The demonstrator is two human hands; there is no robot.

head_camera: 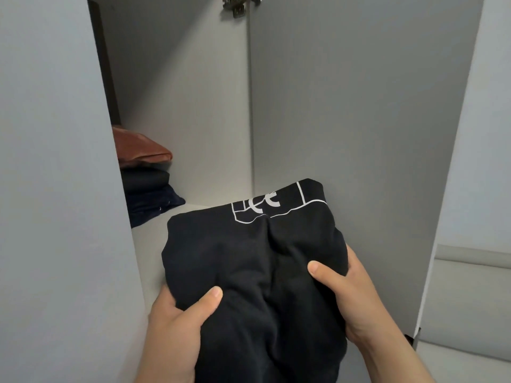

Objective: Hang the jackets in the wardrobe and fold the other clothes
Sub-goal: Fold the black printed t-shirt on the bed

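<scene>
Black garment (249, 258): folded, white print on its far end, being held at the wardrobe opening and reaching over the front of the shelf (149, 244); whether it is touching the shelf cannot be told.
Left hand (177, 327): gripping the near left corner, thumb lying on top.
Right hand (351, 294): gripping the right edge, thumb pressing on top.
Folded stack (146, 178): rust over black over navy, lying at the shelf's back left, apart from the hands.
Wardrobe door (359, 120): standing open on the right, its hinge (240, 5) showing above.
</scene>
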